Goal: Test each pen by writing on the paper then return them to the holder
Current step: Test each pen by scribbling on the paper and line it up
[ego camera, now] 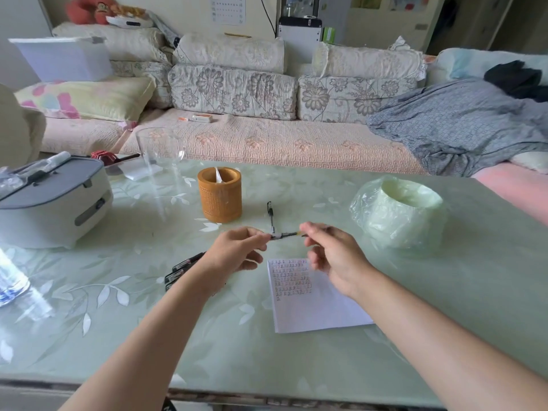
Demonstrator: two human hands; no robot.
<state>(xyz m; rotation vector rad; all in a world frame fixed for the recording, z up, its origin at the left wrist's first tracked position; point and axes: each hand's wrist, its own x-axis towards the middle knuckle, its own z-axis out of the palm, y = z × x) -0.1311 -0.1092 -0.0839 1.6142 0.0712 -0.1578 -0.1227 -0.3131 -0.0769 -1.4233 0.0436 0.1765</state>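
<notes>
Surrounding the held pen [286, 235] are holder [220, 200], loose pen [270, 215] and bagged roll [397, 215].

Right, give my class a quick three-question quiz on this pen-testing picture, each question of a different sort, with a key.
1. True or false: the holder lies tipped over on its side.
2. The left hand and the right hand hold one thing between them above the table. Which is it? A) a pen B) a spoon C) a door key
3. Fill in the missing word: the paper already carries rows of ____ on its upper part.

Key: 1 false, it stands upright; 2 A; 3 writing.
</notes>
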